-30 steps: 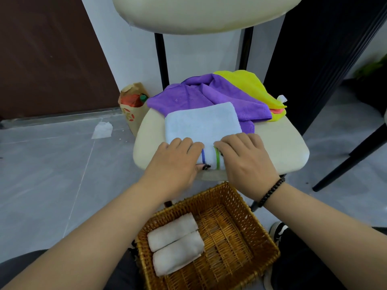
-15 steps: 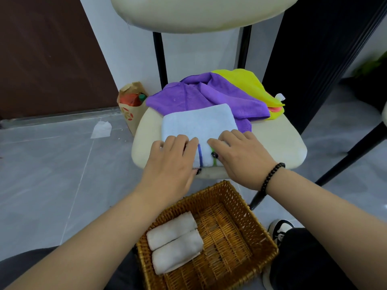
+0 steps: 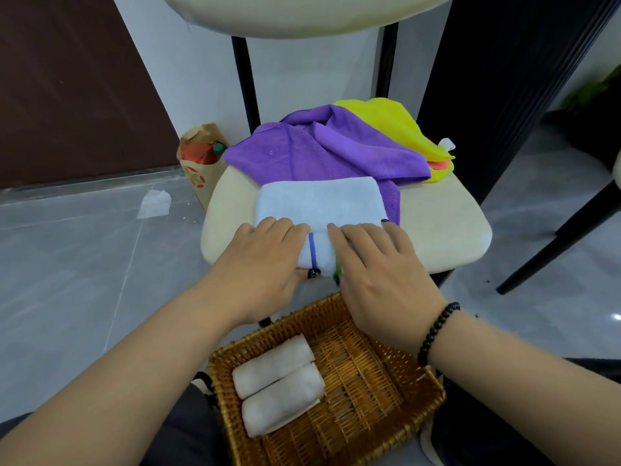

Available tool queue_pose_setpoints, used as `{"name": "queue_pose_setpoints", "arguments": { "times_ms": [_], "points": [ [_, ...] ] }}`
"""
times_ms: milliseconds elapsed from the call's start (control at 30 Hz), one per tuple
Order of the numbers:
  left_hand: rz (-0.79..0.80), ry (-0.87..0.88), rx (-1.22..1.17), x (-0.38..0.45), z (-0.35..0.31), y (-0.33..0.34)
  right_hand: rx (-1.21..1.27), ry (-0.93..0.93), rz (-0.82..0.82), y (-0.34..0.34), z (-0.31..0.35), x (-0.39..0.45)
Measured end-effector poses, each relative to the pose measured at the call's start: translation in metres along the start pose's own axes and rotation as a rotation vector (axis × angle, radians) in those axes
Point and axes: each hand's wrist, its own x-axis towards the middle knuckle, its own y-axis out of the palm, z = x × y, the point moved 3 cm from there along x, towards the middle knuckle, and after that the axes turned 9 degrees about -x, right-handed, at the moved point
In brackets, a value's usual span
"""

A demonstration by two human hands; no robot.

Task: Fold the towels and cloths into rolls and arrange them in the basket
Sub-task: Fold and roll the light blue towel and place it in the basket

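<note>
A soft white towel with a thin blue stripe (image 3: pixel 319 210) is laid on a cream padded chair seat (image 3: pixel 443 216). The near end of the towel is curled up into a small roll at the front edge of the seat. The left hand (image 3: pixel 265 267) is wrapped round the left part of that roll, with the fingers bent over the top and the thumb tucked under. The right hand (image 3: pixel 376 267) is wrapped round the right part in the same way, and a bit of green can be seen by its thumb. A black bead bracelet (image 3: pixel 437 331) is worn on the right wrist.

Behind the white towel, a crumpled purple cloth (image 3: pixel 319 149) is piled on the seat, touching the towel's far edge. A yellow cloth (image 3: pixel 396 126) is heaped behind and to the right of the purple one, with a bit of orange-pink cloth (image 3: pixel 438 165) peeking out under it.

A square brown wicker basket (image 3: pixel 416 401) is set low in front of the chair. Two rolled white towels (image 3: pixel 279 385) are laid side by side in its left part, touching each other.

The floor is made of shiny grey tiles (image 3: pixel 67 264). A brown paper bag (image 3: pixel 201 163) is stood on the floor just left of the chair, and a scrap of white paper (image 3: pixel 154 205) is lying near it. A dark brown door (image 3: pixel 67 89) and a pale wall (image 3: pixel 302 68) are seen behind. A black chair leg (image 3: pixel 557 237) is seen at the right.
</note>
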Motion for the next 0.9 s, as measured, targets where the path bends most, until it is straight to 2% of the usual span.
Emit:
{"name": "queue_pose_setpoints", "arguments": {
  "times_ms": [167, 367, 500, 567, 633, 767, 900],
  "points": [
    [0.007, -0.053, 0.024, 0.002, -0.004, -0.002, -0.046, -0.013, 0.082, 0.008, -0.004, 0.011],
    [-0.159, -0.04, 0.071, -0.008, -0.014, 0.009, -0.071, -0.049, 0.115, 0.0, -0.01, 0.031],
    [-0.131, -0.022, 0.055, -0.007, -0.012, 0.009, -0.034, -0.085, 0.279, -0.008, -0.017, 0.042],
    [-0.09, -0.008, 0.028, -0.005, -0.009, 0.007, 0.006, -0.077, 0.293, -0.01, -0.02, 0.044],
    [-0.049, 0.007, 0.002, -0.002, -0.005, 0.003, 0.004, -0.043, 0.256, -0.012, -0.015, 0.041],
    [0.024, -0.023, -0.091, 0.007, 0.002, -0.004, -0.096, 0.094, 0.078, -0.003, 0.0, 0.021],
    [0.029, -0.035, -0.091, 0.011, 0.001, -0.007, -0.104, 0.08, 0.003, 0.002, -0.002, 0.02]
  ]
}}
